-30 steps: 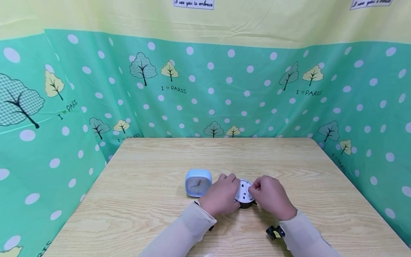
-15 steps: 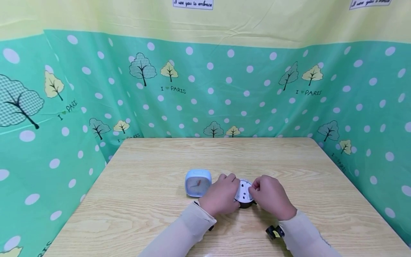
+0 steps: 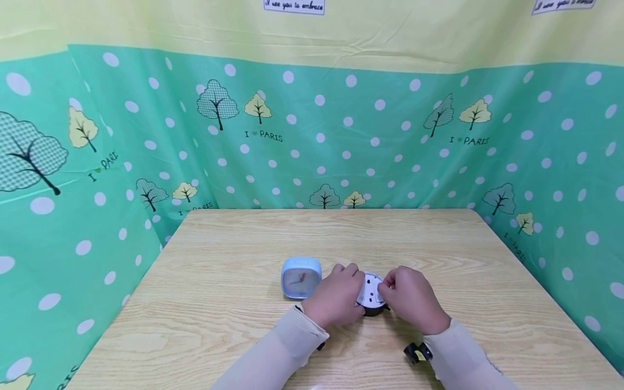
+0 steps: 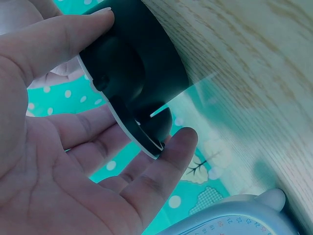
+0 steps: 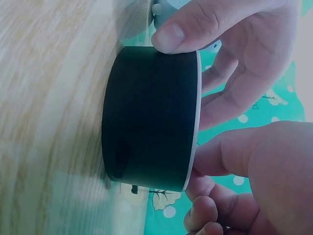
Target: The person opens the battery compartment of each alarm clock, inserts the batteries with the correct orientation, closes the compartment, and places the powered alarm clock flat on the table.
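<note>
A round black clock (image 3: 369,291) lies on the table with its white back plate up, several dark knobs and holes showing on the plate. My left hand (image 3: 336,295) grips it from the left; in the left wrist view the thumb presses the black side wall (image 4: 127,49) and the other fingers spread around the rim. From the right, my right hand (image 3: 413,298) curls its thumb and index finger against the plate's right part. The right wrist view shows those fingertips (image 5: 205,161) at the plate's edge. What they pinch is hidden. The clock's front faces the tabletop.
A light blue square alarm clock (image 3: 301,279) stands upright just left of my left hand. The wooden table (image 3: 219,325) reaches to a green, dotted curtain (image 3: 273,162) at the back and sides. A black wrist camera (image 3: 417,353) sits at my right cuff.
</note>
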`<action>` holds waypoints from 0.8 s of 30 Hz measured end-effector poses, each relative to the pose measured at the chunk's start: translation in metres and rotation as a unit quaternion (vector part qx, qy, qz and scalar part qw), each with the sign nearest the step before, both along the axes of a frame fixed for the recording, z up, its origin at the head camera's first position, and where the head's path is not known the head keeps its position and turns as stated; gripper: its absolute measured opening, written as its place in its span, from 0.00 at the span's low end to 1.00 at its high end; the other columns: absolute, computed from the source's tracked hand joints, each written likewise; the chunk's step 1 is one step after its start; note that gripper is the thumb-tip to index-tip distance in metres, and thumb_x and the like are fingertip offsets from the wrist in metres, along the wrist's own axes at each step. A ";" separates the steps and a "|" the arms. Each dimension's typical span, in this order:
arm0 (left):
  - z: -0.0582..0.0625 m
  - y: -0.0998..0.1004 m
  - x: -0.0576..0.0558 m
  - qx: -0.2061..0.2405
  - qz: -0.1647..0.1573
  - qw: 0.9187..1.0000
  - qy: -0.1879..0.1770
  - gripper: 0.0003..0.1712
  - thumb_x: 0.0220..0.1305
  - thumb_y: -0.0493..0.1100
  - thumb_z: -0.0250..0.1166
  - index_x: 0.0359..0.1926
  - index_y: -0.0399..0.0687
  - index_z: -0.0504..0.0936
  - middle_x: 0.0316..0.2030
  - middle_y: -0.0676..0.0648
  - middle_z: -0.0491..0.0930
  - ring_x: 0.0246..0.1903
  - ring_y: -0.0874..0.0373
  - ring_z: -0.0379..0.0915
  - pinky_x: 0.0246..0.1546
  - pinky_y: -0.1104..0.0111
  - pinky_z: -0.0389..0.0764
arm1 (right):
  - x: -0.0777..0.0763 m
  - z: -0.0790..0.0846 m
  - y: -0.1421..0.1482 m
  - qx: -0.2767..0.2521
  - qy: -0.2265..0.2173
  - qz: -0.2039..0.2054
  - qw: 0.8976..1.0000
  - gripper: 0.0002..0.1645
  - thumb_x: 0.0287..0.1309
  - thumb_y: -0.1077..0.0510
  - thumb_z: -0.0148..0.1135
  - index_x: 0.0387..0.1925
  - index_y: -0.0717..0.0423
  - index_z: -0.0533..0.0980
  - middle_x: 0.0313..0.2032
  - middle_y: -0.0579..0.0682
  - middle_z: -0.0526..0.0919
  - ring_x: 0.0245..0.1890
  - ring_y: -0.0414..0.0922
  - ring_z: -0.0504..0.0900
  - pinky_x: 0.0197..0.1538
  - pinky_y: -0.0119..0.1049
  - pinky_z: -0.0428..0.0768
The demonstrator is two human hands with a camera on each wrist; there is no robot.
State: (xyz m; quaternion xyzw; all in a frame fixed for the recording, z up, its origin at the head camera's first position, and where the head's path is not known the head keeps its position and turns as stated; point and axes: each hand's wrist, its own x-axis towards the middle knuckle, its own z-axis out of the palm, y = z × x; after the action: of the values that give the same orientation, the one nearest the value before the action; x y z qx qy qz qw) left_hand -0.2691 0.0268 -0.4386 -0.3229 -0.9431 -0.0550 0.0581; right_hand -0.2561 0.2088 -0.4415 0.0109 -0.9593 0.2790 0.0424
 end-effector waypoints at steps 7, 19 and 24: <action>-0.001 0.000 0.000 -0.003 0.001 1.000 0.003 0.34 0.48 0.55 0.70 0.55 0.47 0.74 0.47 0.52 0.72 0.46 0.56 0.66 0.42 0.69 0.75 | -0.001 -0.002 0.001 0.003 -0.005 -0.005 1.000 0.09 0.52 0.56 0.58 0.19 0.49 0.77 0.15 0.45 0.73 0.14 0.41 0.70 0.17 0.34 0.67; -0.001 0.001 0.000 -0.002 0.003 1.000 -0.002 0.35 0.48 0.56 0.70 0.56 0.47 0.73 0.49 0.52 0.72 0.46 0.55 0.66 0.42 0.69 0.75 | 0.000 0.000 0.001 0.010 0.007 0.006 1.000 0.09 0.54 0.56 0.60 0.19 0.49 0.77 0.16 0.45 0.73 0.15 0.41 0.69 0.18 0.33 0.67; -0.001 0.001 0.000 -0.002 0.007 1.000 -0.007 0.35 0.48 0.56 0.70 0.56 0.47 0.73 0.49 0.52 0.72 0.47 0.55 0.66 0.42 0.69 0.75 | 0.001 0.000 0.001 0.019 0.021 0.017 0.999 0.11 0.55 0.56 0.60 0.19 0.49 0.76 0.15 0.44 0.72 0.13 0.40 0.69 0.17 0.33 0.67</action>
State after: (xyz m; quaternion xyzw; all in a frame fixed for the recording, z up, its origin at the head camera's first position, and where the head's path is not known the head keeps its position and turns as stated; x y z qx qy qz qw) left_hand -0.2696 0.0283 -0.4397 -0.3156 -0.9460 -0.0548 0.0507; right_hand -0.2554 0.2093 -0.4419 0.0339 -0.9629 0.2615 0.0580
